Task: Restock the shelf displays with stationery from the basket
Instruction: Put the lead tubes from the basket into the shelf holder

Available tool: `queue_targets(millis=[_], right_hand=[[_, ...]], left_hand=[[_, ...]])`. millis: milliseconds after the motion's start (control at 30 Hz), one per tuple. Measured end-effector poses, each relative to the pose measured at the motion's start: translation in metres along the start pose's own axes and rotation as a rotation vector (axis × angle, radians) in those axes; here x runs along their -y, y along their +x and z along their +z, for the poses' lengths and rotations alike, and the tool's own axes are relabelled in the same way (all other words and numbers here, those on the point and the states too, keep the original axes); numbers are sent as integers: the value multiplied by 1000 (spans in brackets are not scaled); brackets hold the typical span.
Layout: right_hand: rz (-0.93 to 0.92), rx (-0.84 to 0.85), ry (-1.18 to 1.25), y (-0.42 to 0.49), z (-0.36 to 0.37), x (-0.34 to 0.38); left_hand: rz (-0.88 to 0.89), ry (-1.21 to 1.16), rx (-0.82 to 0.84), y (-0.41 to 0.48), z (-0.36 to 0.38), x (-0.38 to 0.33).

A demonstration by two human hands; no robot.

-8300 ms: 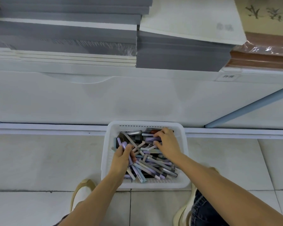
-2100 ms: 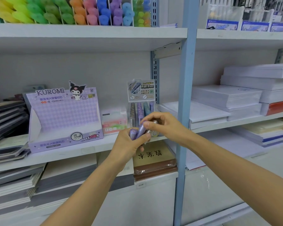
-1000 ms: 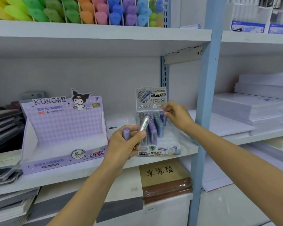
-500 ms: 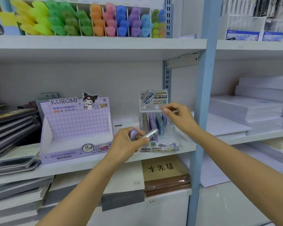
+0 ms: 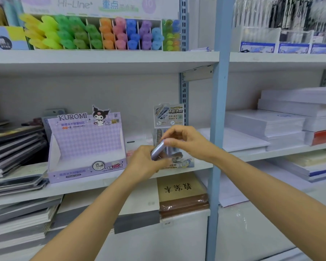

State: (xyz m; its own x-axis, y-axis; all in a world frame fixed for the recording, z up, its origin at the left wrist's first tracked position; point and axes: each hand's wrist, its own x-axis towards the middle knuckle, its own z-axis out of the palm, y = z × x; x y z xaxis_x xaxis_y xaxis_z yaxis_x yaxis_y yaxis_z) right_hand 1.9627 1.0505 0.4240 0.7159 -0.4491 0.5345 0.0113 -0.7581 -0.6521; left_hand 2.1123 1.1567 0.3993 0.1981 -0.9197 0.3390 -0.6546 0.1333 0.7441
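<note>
R hand (image 5: 186,142) has been brought back from clear tube display (image 5: 168,117), just behind its fingers, to L hand (image 5: 145,162). Lilac lead tube (image 5: 157,151) is now pinched betw. R fingertips, lower end gripped in L fingers. Next tube prob. abt to be slotted.

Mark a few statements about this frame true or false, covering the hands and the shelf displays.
1. The left hand and the right hand both hold a lilac tube. True.
2. The Kuromi display box is packed with stock. False: no stock shows in its tray.
3. The tube is held in front of the clear display stand. True.
4. The highlighters stand on a shelf below the hands. False: they stand on the shelf above.
</note>
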Motion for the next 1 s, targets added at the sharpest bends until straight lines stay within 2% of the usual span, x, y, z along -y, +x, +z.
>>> queue_targets(millis=[100, 167, 267, 333, 567, 1000], right_hand=[[12, -204, 181, 0, -12, -1], [1, -384, 214, 4, -23, -4], [61, -619, 66, 15, -36, -19], [117, -665, -71, 24, -39, -33], [224, -625, -383, 43, -31, -75], [229, -352, -481, 57, -44, -96]], left_hand=[[-43, -202, 18, 0, -3, 4], [-63, -346, -1, 0, -4, 8], [-57, -470, -35, 3, -4, 13], [-37, -536, -29, 5, -3, 16], [-8, -623, -54, 18, -2, 33], [29, -665, -43, 28, 8, 50]])
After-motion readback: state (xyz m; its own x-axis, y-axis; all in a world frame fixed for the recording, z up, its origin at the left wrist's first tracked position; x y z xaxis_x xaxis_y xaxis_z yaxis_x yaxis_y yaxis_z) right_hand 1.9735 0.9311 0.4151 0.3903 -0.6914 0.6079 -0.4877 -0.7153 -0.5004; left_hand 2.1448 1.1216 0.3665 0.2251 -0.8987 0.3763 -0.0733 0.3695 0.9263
